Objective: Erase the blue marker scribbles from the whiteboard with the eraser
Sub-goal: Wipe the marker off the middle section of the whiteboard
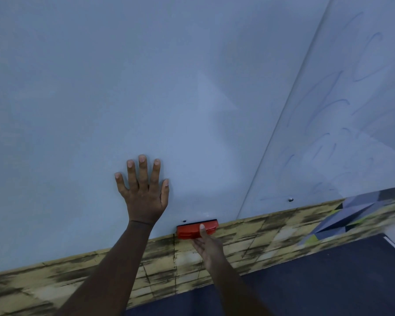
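A large whiteboard [146, 87] fills most of the view, and this panel looks wiped. My left hand [144, 190] lies flat on it with fingers spread. A red eraser [189, 231] with a dark felt edge sits at the board's bottom edge. My right hand [206, 245] grips it from below, thumb over its front. Beyond a seam, a second panel [317, 156] at the right carries faint blue marker scribbles [335, 103].
Below the boards runs a yellow-and-dark patterned wall strip [249, 238]. Dark blue floor [328, 281] lies under it at the lower right. Small screws [290, 199] dot the boards' lower edge.
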Demonstrator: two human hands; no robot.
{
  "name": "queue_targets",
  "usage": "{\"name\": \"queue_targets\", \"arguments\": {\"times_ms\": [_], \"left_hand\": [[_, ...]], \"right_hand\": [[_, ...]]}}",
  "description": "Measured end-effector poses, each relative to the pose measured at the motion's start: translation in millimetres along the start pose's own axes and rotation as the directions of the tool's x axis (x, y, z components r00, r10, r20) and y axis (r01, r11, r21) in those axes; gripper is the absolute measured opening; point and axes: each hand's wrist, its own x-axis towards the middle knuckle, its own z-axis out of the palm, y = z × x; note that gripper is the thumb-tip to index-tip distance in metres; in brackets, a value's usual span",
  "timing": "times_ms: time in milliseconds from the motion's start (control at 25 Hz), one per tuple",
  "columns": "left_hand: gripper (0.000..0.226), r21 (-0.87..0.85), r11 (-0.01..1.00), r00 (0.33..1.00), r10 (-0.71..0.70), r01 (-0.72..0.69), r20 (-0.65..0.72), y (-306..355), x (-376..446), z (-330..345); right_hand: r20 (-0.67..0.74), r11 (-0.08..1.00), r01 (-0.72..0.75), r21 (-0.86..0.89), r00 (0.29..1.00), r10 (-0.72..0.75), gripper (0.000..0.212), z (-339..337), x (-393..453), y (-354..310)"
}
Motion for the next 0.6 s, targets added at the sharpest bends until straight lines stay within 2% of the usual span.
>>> {"name": "queue_targets", "arguments": {"times_ms": [120,240,320,480,600], "left_hand": [[0.072,0.014,1.000,1.000,0.023,-0.023,0.015,-4,-8,0],[0.072,0.020,0.999,0.999,0.028,-0.029,0.037,-4,-13,0],[0.072,0.010,1.000,0.999,0.012,-0.013,0.049,-2,-18,1],[0.072,0.007,0.999,0.996,-0.033,0.033,0.082,4,-29,5],[0.073,-0.015,0.999,0.991,-0.045,0.047,0.127,7,-36,3]], "right_hand": [[-0.102,0.995,0.098,0.025,0.990,-0.095,0.057,-6,-8,-21],[-0.201,0.964,0.223,0.144,0.961,-0.192,0.073,-20,-2,-71],[-0.185,0.954,0.246,0.173,0.959,-0.214,0.060,-13,-10,-91],[-0.098,0.952,0.298,0.069,0.952,-0.291,0.032,27,-39,-72],[-0.107,0.971,0.224,0.078,0.971,-0.215,0.033,20,-27,-60]]}}
